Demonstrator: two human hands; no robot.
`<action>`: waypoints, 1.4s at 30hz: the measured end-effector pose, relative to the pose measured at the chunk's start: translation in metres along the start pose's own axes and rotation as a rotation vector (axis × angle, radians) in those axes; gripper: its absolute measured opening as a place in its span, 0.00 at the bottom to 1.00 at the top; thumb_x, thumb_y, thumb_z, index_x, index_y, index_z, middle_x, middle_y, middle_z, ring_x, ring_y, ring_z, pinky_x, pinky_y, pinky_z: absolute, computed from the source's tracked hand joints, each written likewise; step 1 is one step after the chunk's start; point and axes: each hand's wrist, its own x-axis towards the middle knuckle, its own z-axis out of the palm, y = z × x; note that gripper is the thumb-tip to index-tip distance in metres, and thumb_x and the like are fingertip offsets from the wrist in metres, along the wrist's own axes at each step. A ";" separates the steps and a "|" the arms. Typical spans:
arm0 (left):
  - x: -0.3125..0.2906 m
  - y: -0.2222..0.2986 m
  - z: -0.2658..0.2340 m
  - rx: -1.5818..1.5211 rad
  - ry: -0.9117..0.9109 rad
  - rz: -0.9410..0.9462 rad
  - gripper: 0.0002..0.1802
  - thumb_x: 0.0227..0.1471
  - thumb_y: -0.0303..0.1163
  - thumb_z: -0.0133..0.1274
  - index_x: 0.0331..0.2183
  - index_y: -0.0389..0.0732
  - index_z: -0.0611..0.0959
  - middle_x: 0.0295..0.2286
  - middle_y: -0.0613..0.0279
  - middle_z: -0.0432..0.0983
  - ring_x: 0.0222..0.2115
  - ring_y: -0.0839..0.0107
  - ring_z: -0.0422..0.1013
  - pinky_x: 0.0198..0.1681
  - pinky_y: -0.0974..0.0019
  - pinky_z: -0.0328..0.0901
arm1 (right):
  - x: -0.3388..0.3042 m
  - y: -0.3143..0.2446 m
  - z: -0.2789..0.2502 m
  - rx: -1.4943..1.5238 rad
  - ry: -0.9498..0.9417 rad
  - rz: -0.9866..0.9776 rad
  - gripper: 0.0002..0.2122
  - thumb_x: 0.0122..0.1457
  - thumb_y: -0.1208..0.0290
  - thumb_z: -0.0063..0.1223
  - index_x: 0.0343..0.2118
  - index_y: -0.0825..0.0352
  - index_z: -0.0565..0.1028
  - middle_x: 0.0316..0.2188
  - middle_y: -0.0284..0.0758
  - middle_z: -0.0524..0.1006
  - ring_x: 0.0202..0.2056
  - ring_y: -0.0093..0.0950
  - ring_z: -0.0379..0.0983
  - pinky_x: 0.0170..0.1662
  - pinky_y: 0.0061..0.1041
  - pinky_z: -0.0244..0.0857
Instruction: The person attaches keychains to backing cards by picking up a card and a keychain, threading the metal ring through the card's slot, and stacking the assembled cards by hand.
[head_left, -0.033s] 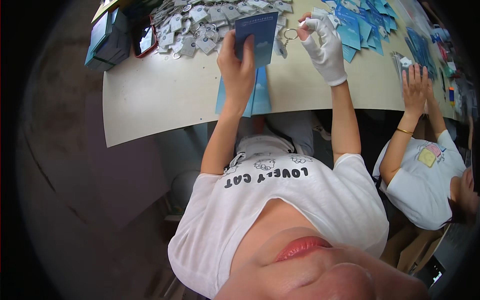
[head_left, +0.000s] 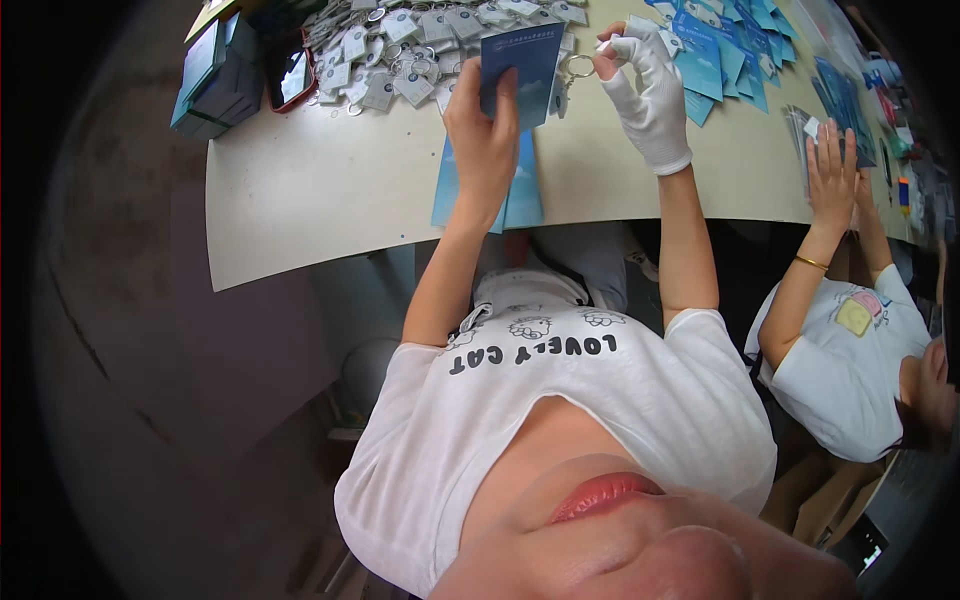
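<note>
My left hand (head_left: 483, 130) grips a blue printed card (head_left: 522, 78) upright above the table, thumb pressed on its near face. My right hand (head_left: 645, 100) wears a white glove with bare fingertips. Its thumb and fingertips pinch a keychain by its metal ring (head_left: 580, 66). The keychain's tag hangs beside the card's right edge, partly hidden by it. Under my left wrist, more blue cards (head_left: 455, 190) lie at the table's near edge.
A heap of white square keychains (head_left: 410, 50) spreads over the table's far side. Stacked blue card boxes (head_left: 215, 85) and a red-cased phone (head_left: 292, 78) stand far left. Blue cards (head_left: 700, 55) lie far right. A co-worker's hands (head_left: 832, 175) touch packets farther right.
My left hand and the card have shifted slightly to the right, toward the keychain. The tag is now more hidden by the card. My right hand has barely moved.
</note>
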 end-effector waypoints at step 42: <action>-0.020 -0.002 -0.061 1.025 -0.143 0.155 0.29 0.44 0.46 0.62 0.39 0.31 0.74 0.34 0.51 0.71 0.37 0.56 0.69 0.38 0.57 0.64 | -0.012 0.036 -0.029 0.558 0.346 0.301 0.22 0.53 0.84 0.54 0.51 0.71 0.62 0.44 0.35 0.71 0.47 0.23 0.69 0.51 0.20 0.63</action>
